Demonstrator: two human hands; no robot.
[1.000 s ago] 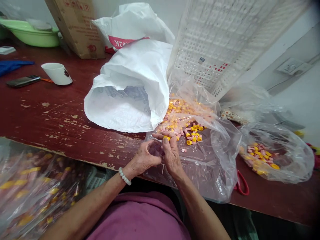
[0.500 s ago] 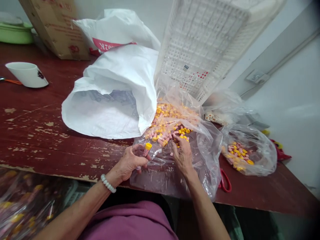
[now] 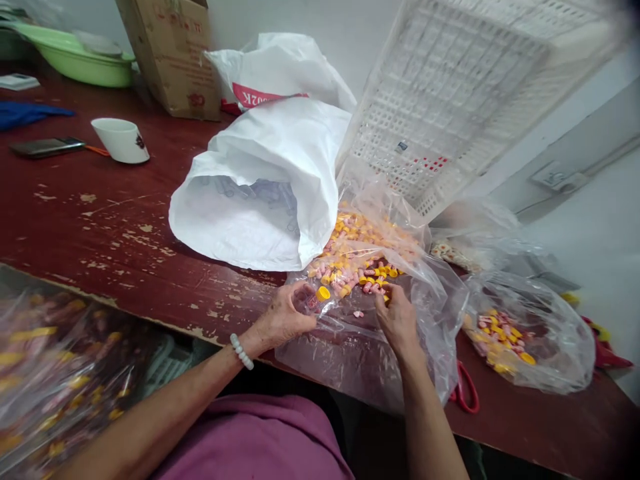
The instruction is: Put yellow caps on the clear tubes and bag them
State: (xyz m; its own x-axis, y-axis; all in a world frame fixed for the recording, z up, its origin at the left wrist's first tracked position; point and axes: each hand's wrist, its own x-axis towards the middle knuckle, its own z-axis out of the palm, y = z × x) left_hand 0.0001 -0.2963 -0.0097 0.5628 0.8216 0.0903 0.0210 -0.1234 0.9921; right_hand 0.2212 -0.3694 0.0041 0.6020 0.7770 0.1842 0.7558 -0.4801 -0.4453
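My left hand (image 3: 283, 317) is closed round a clear plastic tube (image 3: 303, 300), with a yellow-capped piece (image 3: 323, 293) at its end. Fingers partly cover the tube. To the right, my right hand (image 3: 397, 317) pinches at the near edge of a pile of small pink pieces with yellow caps (image 3: 350, 267); a bit of yellow shows at its fingertips. The pile spills from a clear plastic bag (image 3: 425, 300) lying flat on the table. A loose pink piece (image 3: 359, 314) lies between my hands. Beyond my left hand, a white sack (image 3: 240, 233) gapes open with clear tubes inside.
A white plastic crate (image 3: 450, 87) leans behind the pile. Right of it are another clear bag (image 3: 555, 347) of capped pieces and red-handled scissors (image 3: 467, 390). A white cup (image 3: 123, 141), cardboard box (image 3: 180, 60) and green basin (image 3: 85, 63) stand left. A filled bag (image 3: 60, 380) sits below the table edge.
The view has swung left, so everything sits farther right. My right fingers have drawn together at the pile's near edge. My left hand still holds the tube, its capped end turned more rightward.
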